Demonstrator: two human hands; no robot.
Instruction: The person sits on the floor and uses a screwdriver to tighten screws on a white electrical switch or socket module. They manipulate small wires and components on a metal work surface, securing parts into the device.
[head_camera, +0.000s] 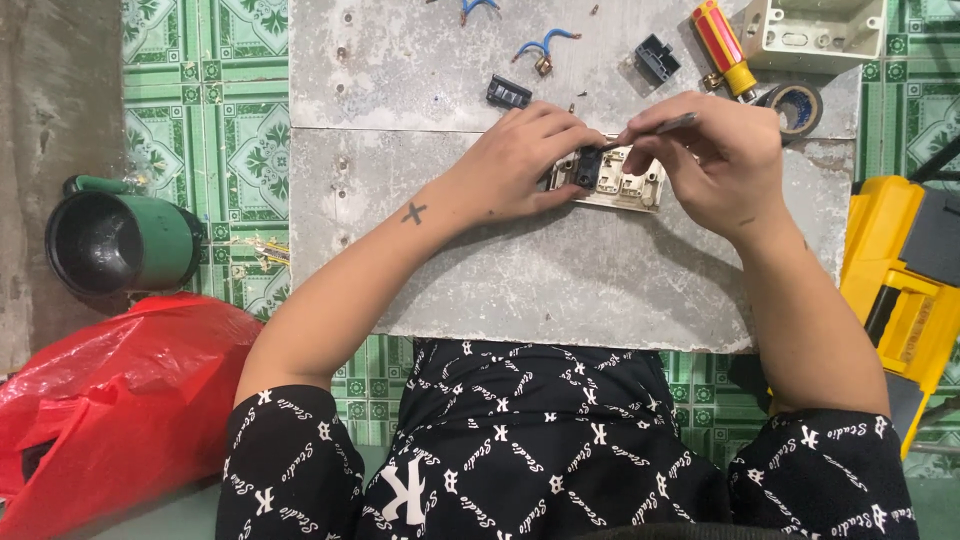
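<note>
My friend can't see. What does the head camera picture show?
Two bare hands work on a cream switch plate on a grey slab: the left hand steadies it, the right hand pokes it with a thin tool.

My left hand (520, 165) covers left end of cream plastic switch plate (625, 185); my right hand (715, 160) hides its right edge. Thin grey metal tool (672, 123) mostly buried in right fingers, tip contact too small to tell. Beige plastic wall box (815, 30) cut by top edge. Yellow plastic tool case (900, 290) cut at right edge. Blue wire piece (478, 8) clipped at top.
</note>
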